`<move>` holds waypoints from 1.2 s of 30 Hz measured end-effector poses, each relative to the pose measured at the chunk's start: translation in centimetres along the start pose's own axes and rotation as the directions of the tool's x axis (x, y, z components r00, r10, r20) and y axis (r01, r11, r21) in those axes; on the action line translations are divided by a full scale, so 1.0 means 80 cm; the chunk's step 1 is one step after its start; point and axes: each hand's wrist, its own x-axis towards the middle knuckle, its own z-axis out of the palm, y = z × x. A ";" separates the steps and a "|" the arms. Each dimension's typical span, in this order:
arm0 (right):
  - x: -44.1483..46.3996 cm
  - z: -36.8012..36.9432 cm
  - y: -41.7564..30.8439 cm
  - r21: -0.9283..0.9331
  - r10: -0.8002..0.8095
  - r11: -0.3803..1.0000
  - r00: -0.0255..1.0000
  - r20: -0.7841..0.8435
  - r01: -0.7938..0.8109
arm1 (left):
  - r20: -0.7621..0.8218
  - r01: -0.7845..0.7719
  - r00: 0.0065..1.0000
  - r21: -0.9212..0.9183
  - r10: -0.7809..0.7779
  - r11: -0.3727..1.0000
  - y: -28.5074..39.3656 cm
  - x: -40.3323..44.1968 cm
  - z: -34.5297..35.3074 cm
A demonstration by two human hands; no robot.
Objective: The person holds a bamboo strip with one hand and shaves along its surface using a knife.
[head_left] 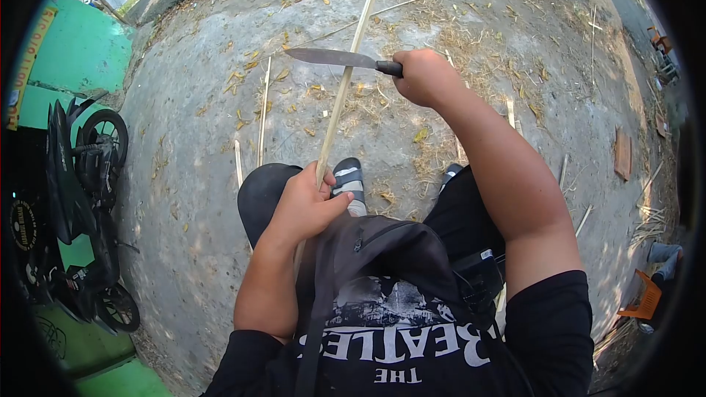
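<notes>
Black handle of a long, steel-bladed knife (327, 56) sat in the right hand (426, 77), fingers clenched round it. Left hand (303, 204): fingers and thumb curled about a long, narrow, pale-yellow strip of wood or bamboo (343, 92), low on its length. Strip rose at a slant from the lap, far end free; blade crossed its upper half, and whether the edge bit could not be told. Judged light, fairly stiff, springy towards the unsupported tip, likely splintery along the edges; best held low, well apart from the blade, as it was. Nearest obstacles: black-trousered left knee (265, 190) beside the left hand, grey-strapped sandal (348, 176) just past it. Farther out: loose, thin, pale sticks (264, 114) and dry yellow leaves (421, 134) on rough grey ground (184, 103); black motorcycle (65, 176) by a green wall (81, 51), well apart
</notes>
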 end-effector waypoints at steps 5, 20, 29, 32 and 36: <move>-0.014 -0.002 -0.014 -0.054 -0.196 0.978 0.978 0.074 0.200 | -0.028 -0.030 0.999 0.001 0.030 1.000 -0.010 0.002 0.003; -0.013 -0.011 -0.021 -0.078 -0.108 0.990 0.988 0.114 0.117 | 0.000 0.010 1.000 -0.002 -0.010 1.000 0.003 -0.004 0.002; -0.018 -0.007 -0.015 -0.019 -0.083 0.996 0.991 0.107 0.086 | -0.030 0.005 1.000 0.030 -0.004 1.000 -0.001 0.000 0.003; -0.015 -0.010 -0.012 -0.045 -0.062 0.997 0.995 0.082 0.065 | -0.024 0.007 1.000 0.045 -0.006 0.999 0.007 -0.004 0.004; -0.002 -0.015 0.003 0.011 0.056 0.998 0.993 0.101 -0.058 | -0.042 -0.011 0.999 0.105 0.016 0.994 0.002 -0.003 0.007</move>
